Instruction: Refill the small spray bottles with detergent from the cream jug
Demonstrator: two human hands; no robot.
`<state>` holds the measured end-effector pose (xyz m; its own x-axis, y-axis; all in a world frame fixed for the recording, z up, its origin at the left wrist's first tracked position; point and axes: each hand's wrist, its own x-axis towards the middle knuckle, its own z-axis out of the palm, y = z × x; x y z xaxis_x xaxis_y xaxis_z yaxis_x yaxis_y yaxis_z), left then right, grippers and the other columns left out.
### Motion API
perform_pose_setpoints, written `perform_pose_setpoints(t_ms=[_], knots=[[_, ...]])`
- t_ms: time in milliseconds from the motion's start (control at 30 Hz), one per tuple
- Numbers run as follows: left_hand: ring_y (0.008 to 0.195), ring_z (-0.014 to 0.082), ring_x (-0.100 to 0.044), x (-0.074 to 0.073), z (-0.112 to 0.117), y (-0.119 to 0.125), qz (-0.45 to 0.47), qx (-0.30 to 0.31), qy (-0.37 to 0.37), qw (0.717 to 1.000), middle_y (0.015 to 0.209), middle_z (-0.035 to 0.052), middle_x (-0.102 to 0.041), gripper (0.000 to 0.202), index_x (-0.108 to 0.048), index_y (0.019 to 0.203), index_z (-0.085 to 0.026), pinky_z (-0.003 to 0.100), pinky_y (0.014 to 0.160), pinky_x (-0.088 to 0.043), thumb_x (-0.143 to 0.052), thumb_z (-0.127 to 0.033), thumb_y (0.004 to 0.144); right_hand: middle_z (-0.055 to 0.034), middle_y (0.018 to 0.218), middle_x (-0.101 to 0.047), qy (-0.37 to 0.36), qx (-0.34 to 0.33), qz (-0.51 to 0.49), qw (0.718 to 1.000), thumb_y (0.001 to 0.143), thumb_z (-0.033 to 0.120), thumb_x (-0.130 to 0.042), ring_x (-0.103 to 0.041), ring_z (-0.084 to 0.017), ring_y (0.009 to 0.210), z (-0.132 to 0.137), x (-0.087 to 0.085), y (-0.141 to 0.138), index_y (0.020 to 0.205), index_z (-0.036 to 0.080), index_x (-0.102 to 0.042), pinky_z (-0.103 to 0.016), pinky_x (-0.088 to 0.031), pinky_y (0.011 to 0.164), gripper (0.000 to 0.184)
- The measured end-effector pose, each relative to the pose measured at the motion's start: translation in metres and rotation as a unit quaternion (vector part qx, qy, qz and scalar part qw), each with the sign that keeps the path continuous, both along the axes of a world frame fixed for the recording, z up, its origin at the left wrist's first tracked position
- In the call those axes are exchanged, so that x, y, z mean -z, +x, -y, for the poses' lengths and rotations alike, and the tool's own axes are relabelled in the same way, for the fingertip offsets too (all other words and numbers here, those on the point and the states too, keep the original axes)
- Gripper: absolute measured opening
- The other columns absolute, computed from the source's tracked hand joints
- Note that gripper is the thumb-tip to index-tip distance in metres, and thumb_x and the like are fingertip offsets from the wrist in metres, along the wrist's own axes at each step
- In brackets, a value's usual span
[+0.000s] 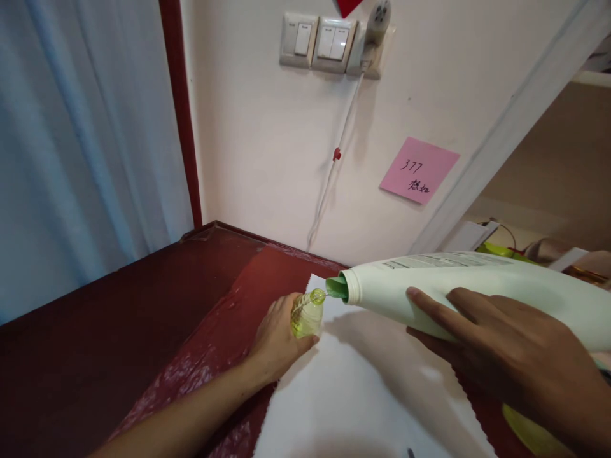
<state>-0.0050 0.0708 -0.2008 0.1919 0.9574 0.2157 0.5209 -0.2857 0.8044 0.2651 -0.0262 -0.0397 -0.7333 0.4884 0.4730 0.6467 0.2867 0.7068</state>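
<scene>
My left hand is wrapped around a small see-through yellow-green bottle, holding it tilted above a white cloth. Its narrow mouth has no cap and points toward a large pale green plastic bottle. That bottle lies nearly level in the air, gripped from the side by my right hand. Inside its uncapped neck sits a green pouring spout, close to the small bottle's mouth. A thin clear strand of liquid seems to run between the two openings.
The white cloth covers part of a dark red table with a plastic cover. Behind are a wall with switches, a plugged-in white cord and a pink note. Shelves hold items at right; a blue curtain hangs left.
</scene>
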Motion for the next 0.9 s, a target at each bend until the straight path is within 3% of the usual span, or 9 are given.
perform_pose_setpoints(t_ms=[233, 500, 900], knots=[[0.12, 0.0321, -0.055, -0.0007, 0.0009, -0.0002, 0.0, 0.005, 0.0, 1.0, 0.128, 0.0093, -0.062, 0.066, -0.055, 0.129, -0.024, 0.046, 0.102, -0.044, -0.079, -0.027, 0.068, -0.003, 0.078, -0.064, -0.001, 0.0, -0.007, 1.0, 0.101, 0.023, -0.05, -0.058, -0.021, 0.053, 0.0012, 0.0029, 0.0035, 0.125, 0.021, -0.057, -0.034, -0.043, 0.055, 0.024], [0.12, 0.0317, -0.055, -0.0004, 0.0001, -0.0007, 0.0, 0.005, -0.001, 1.0, 0.128, 0.0088, -0.062, 0.066, -0.055, 0.129, -0.024, 0.045, 0.102, -0.044, -0.08, -0.026, 0.068, -0.0032, 0.072, -0.065, 0.004, 0.001, -0.003, 1.0, 0.104, 0.027, -0.041, -0.059, -0.022, 0.048, -0.0012, 0.0013, 0.0002, 0.123, 0.021, -0.055, -0.034, -0.045, 0.049, 0.024], [0.12, 0.0318, -0.055, -0.0029, 0.0017, 0.0006, 0.001, 0.003, -0.01, 1.0, 0.128, 0.0091, -0.061, 0.065, -0.055, 0.128, -0.024, 0.044, 0.102, -0.044, -0.078, -0.026, 0.068, -0.0048, 0.075, -0.065, -0.008, -0.001, -0.007, 1.0, 0.102, 0.028, -0.045, -0.059, -0.023, 0.049, -0.0019, 0.0052, 0.0041, 0.125, 0.02, -0.055, -0.037, -0.045, 0.051, 0.026]])
